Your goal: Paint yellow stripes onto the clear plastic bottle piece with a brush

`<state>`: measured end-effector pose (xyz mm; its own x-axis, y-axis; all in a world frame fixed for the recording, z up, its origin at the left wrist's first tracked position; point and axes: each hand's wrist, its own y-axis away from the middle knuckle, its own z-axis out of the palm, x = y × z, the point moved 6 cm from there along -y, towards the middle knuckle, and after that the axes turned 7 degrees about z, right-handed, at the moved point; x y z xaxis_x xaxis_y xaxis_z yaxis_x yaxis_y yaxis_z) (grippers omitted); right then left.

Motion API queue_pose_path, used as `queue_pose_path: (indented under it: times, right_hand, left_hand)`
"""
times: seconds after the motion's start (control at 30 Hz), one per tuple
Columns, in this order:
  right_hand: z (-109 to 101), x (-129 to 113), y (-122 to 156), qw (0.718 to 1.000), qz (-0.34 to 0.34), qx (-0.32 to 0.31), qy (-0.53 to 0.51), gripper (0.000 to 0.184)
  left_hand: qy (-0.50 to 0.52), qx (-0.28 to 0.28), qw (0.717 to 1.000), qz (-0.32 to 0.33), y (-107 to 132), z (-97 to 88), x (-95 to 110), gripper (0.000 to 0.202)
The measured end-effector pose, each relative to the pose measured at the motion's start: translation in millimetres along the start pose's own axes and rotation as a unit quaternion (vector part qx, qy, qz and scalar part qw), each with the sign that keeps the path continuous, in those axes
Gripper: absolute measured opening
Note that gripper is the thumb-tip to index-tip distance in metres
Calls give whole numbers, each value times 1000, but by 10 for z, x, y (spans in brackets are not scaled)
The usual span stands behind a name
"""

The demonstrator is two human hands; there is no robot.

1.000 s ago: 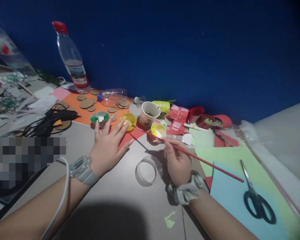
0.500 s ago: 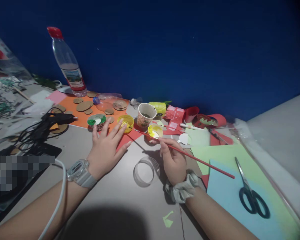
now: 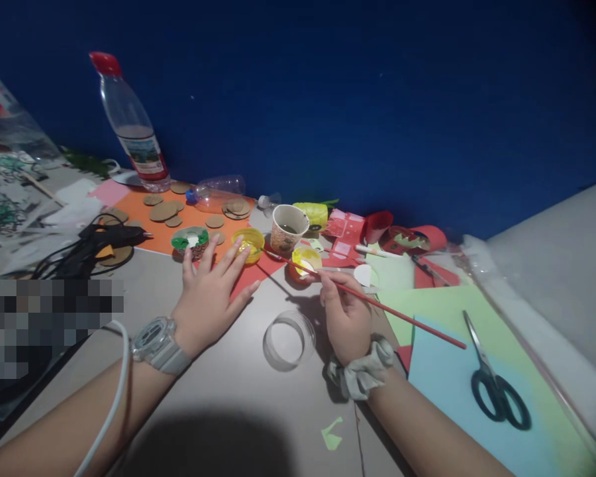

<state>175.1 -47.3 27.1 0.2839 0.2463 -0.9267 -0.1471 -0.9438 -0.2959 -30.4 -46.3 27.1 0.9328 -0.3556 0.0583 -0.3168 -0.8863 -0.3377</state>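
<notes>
A thin red paintbrush (image 3: 402,316) is pinched in my right hand (image 3: 346,318), its bristle end pointing left at the yellow cup (image 3: 259,240). My left hand (image 3: 213,301) lies with fingers spread, the fingertips at the near rim of that cup. Whether they press on it I cannot tell. Left of it sits a small cup with green and white paint (image 3: 185,240). Just beyond my right hand stands a cup with yellow and white paint (image 3: 304,257). Behind the paint cups is a paper cup (image 3: 284,235) with dark liquid.
A clear plastic ring (image 3: 271,348) lies between my forearms. Scissors (image 3: 496,387) rest on blue paper (image 3: 437,411) at the right. A tall bottle (image 3: 138,142), cardboard discs (image 3: 163,211) and a black glue gun (image 3: 112,237) are at the left. A white cable (image 3: 124,371) crosses my left forearm.
The brush tip has drawn back slightly to the right, away from the middle of the yellow cup. My left hand stays in place; the view shifts slightly.
</notes>
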Motion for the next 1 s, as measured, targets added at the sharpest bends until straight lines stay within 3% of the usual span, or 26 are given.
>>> queue_pose_path:
  times: [0.2,0.4,0.57,0.73,0.9,1.0]
  right_hand:
    - [23,-16,5,1000,-11,-16,6,11]
    - [-18,1,-7,1000,1,17,11,12]
    - [24,-20,-2,1000,-11,-13,8,11]
    - [-21,-1,-26,1000,-4,20,19,12]
    - [14,25,-24,1000,9,-17,-6,14]
    - [0,42,-42,1000,21,2,2,14]
  left_hand:
    - [4,-1,1000,-1,1,5,3,58]
    - [5,3,1000,-2,2,0,-3,57]
    - [5,0,1000,-5,5,-1,2,58]
    - [13,-11,1000,-10,2,4,1,59]
    - [18,-16,1000,-10,4,1,-6,59]
    - [20,-17,1000,-14,7,1,-4,59]
